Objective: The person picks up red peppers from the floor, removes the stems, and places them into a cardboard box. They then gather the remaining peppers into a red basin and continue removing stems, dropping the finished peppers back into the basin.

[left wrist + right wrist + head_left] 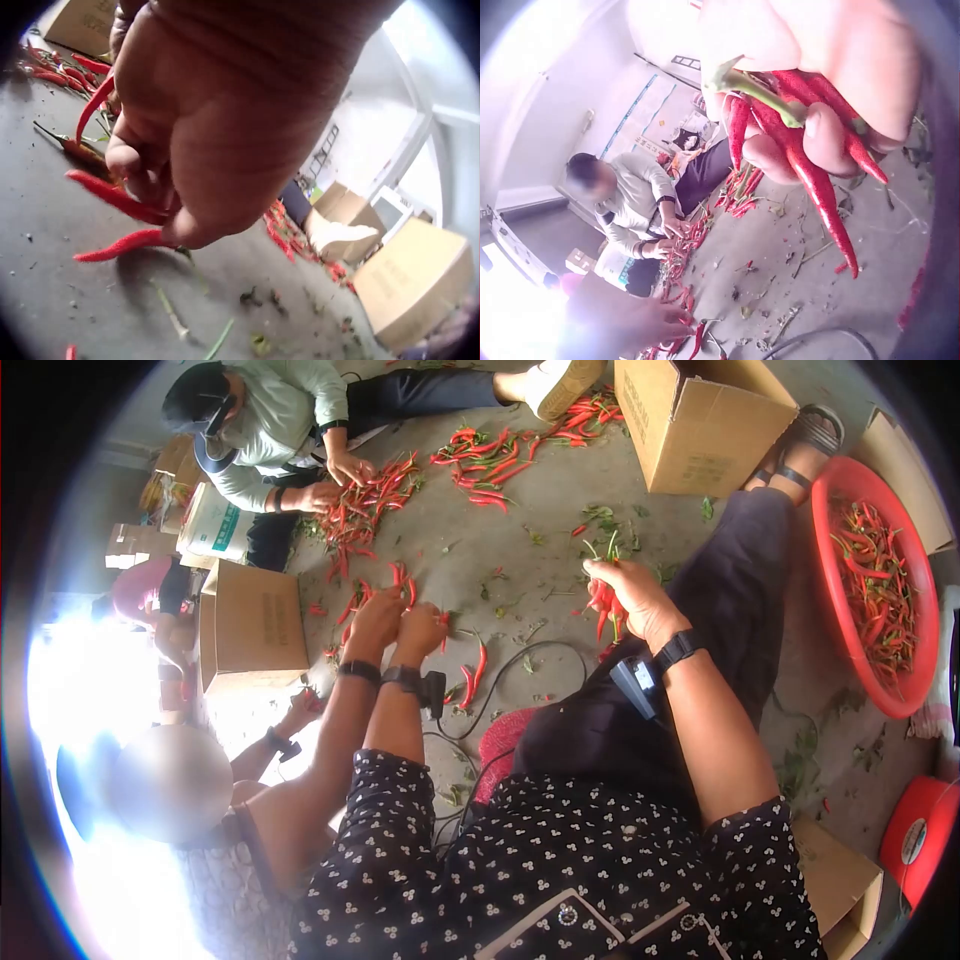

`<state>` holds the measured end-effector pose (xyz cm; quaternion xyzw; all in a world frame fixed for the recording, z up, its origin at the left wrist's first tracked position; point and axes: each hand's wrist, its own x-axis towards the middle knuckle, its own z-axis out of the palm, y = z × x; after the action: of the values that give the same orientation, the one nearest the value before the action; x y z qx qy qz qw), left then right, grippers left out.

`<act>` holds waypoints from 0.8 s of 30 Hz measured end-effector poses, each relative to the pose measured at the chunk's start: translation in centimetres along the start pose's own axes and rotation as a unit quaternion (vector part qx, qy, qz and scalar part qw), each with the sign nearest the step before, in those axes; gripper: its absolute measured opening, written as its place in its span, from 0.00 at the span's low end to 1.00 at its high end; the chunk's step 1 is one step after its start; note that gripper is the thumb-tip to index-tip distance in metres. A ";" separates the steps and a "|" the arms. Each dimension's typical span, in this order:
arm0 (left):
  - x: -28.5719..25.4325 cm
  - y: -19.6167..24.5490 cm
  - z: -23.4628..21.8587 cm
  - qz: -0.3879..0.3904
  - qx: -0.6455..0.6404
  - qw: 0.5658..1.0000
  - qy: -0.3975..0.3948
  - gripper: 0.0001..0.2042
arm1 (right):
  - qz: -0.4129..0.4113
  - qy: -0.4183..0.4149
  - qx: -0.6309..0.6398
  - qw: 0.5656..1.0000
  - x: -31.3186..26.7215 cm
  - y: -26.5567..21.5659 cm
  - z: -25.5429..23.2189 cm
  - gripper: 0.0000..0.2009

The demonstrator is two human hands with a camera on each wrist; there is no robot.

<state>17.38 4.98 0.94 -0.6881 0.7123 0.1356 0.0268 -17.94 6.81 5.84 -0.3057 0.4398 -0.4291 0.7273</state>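
My right hand (632,598) grips a small bunch of red chilies (810,169) above my outstretched leg. In the right wrist view the fingers curl round them, with pointed ends hanging down and a green stem (761,97) sticking out. Low over the floor, my left hand (423,632) pinches red chilies (116,196) between thumb and fingers; the palm hides part of them. Another person's hand (376,618) is right beside it, at a strip of loose chilies. Two more red chilies (480,658) lie just in front of my left forearm.
A red basin (826,550) of chilies stands at right. Cardboard boxes (690,435) stand at the back and left (255,620). Across the floor, a person (265,430) handles a chili pile (370,505). A black cable (520,650) loops over the floor among leaf scraps.
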 end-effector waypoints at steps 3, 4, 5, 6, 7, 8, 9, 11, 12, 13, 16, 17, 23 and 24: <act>0.2 -0.1 2.5 -0.052 0.060 0.996 0.038 0.11 | 0.013 0.006 -0.015 1.000 -0.3 -0.1 -0.1 0.11; 0.5 -0.1 2.9 -0.078 0.038 0.995 0.048 0.12 | 0.019 0.004 -0.026 0.999 -0.4 -0.2 -0.2 0.11; 0.9 -0.2 3.2 -0.077 0.037 0.995 0.048 0.12 | 0.018 0.006 -0.027 0.999 -0.5 -0.2 -0.2 0.11; 1.1 0.6 2.6 -0.086 -0.083 0.993 0.011 0.11 | 0.018 0.012 -0.039 0.999 -0.6 -0.3 -0.1 0.11; 0.9 2.1 1.3 -0.095 -0.200 0.975 -0.028 0.10 | 0.019 0.019 -0.049 0.998 -0.7 -0.3 0.0 0.11; 0.6 3.8 0.4 -0.089 -0.333 0.937 -0.055 0.10 | 0.020 0.020 -0.047 0.999 -0.5 -0.1 0.0 0.11; -0.3 6.9 -1.4 -0.084 -0.460 0.881 -0.079 0.09 | 0.040 0.000 -0.061 0.997 -0.2 0.1 -0.1 0.11; -2.4 13.4 -4.6 -0.003 -0.508 0.853 -0.117 0.10 | 0.061 -0.023 -0.077 0.995 -0.1 0.4 0.3 0.11; -2.6 15.9 -5.3 0.014 -0.494 0.856 -0.150 0.13 | 0.070 -0.033 -0.092 0.993 -0.3 0.3 0.5 0.11; -2.7 17.6 -5.4 0.032 -0.480 0.857 -0.184 0.16 | 0.078 -0.041 -0.108 0.990 -0.6 0.1 0.6 0.11; -2.5 20.2 -4.5 0.128 -0.498 0.837 -0.185 0.22 | 0.063 -0.061 -0.105 0.991 -0.4 0.1 -0.2 0.11; -2.3 20.3 -4.4 0.130 -0.498 0.837 -0.187 0.22 | 0.046 -0.070 -0.100 0.991 -0.3 0.4 -0.4 0.11; -3.3 15.1 -6.9 0.044 -0.468 0.858 -0.207 0.19 | 0.033 -0.031 -0.178 0.983 -0.8 -0.2 0.8 0.09; -2.8 12.3 -6.2 0.002 -0.391 0.907 -0.155 0.16 | 0.013 -0.021 -0.127 0.992 -0.9 -0.4 0.9 0.09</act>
<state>6.30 6.51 9.44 -0.6122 0.5903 0.5085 -0.1347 -17.50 7.44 6.89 -0.3986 0.4792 -0.3541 0.6972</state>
